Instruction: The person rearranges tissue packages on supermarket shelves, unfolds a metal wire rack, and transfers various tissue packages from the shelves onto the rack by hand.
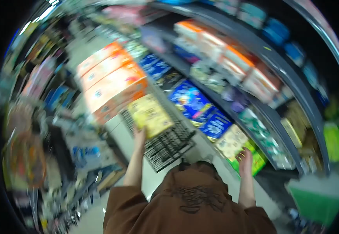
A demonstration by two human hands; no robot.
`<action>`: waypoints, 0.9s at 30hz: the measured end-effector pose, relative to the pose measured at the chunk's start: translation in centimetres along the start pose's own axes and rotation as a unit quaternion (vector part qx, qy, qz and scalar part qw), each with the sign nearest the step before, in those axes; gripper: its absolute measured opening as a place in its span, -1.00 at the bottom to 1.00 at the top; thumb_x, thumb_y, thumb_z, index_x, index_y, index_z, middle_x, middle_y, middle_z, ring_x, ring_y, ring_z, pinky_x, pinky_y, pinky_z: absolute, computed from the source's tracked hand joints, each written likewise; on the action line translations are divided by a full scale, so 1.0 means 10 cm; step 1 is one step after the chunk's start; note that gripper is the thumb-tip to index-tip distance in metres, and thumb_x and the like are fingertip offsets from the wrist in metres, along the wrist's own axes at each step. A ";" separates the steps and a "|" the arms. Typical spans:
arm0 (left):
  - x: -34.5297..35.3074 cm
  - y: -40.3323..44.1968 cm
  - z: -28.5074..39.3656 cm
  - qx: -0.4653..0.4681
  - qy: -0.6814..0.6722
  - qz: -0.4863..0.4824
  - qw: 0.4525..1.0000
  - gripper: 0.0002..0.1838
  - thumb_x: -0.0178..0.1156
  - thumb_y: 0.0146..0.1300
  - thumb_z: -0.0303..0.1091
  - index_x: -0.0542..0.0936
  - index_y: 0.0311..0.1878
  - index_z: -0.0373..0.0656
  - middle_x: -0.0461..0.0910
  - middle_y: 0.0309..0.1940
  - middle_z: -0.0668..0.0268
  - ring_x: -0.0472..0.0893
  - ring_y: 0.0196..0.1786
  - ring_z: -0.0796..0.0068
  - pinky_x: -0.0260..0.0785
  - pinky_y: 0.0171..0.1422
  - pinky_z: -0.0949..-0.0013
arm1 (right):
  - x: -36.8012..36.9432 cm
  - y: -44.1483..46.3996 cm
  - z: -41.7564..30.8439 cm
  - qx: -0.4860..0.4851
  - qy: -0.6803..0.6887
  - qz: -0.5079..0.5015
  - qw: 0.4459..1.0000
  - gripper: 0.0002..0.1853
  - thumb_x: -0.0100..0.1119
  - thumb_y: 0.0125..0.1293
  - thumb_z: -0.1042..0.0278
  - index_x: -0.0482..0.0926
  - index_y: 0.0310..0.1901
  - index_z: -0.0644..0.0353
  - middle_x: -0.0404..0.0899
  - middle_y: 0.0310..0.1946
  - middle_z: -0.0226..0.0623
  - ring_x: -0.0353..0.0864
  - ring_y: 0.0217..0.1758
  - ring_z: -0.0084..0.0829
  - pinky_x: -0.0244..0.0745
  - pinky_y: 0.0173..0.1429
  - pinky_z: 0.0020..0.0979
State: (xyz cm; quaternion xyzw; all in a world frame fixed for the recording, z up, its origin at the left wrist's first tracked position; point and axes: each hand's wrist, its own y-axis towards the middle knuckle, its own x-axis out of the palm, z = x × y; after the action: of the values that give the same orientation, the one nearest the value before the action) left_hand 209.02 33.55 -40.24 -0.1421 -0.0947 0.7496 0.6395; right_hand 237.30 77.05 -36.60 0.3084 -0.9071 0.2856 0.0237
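Observation:
My left hand (pixel 140 135) grips the near edge of a yellow soft package (pixel 150 114), its thumb and fingers partly hidden by the pack. The package is above a black slatted rack (pixel 169 144), beside a stack of orange-and-white packs (pixel 109 80). My right hand (pixel 245 158) is open, fingers apart, over the lower shelf at the right. It is close to a cream patterned package (pixel 232 141) and a bright green package (pixel 258 160); whether it touches either cannot be made out through the blur.
Blue packages (pixel 193 99) line the low shelf on the right. Above them, a dark shelf edge (pixel 286 74) curves past orange-and-white packs (pixel 232 58). Mixed goods crowd the left side, among them an orange-rimmed basket (pixel 27 160). Pale floor tiles (pixel 154 181) show around the rack.

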 end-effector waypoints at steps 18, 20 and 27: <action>0.27 -0.62 -0.31 0.250 0.329 -0.023 0.910 -0.03 0.25 0.32 -0.44 -0.15 0.63 -0.18 -0.21 0.60 -0.20 -0.20 0.65 -0.20 -0.27 0.67 -0.01 | -1.68 1.93 -2.26 0.005 0.122 0.236 0.964 -0.45 0.04 0.46 -0.24 0.43 -0.30 0.21 0.53 -0.32 -0.25 0.59 -0.25 -0.28 0.61 -0.17 -0.26; 0.28 -0.64 -0.27 0.249 0.328 -0.028 0.911 -0.02 0.26 0.30 -0.44 -0.14 0.64 -0.16 -0.20 0.59 -0.21 -0.17 0.64 -0.21 -0.24 0.66 0.00 | -1.82 2.20 -2.21 0.009 0.137 0.229 0.964 -0.53 0.00 0.51 -0.09 0.44 -0.30 0.24 0.56 -0.31 -0.20 0.61 -0.21 -0.23 0.63 -0.09 -0.25; 0.30 -0.64 -0.21 0.237 0.347 -0.023 0.907 0.03 0.28 0.25 -0.47 -0.16 0.64 -0.14 -0.20 0.57 -0.30 -0.11 0.62 -0.27 -0.20 0.66 0.01 | -2.13 2.51 -2.31 -0.052 0.142 0.260 0.954 -0.74 -0.02 0.49 0.25 0.44 -0.37 0.15 0.57 -0.42 -0.33 0.65 -0.26 -0.29 0.54 0.09 -0.21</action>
State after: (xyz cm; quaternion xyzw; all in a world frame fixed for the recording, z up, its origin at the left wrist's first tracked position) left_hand 215.31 37.50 -40.42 -0.2355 0.3101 0.6385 0.6639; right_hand 237.00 117.22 -34.60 0.0164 -0.9568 0.2748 0.0932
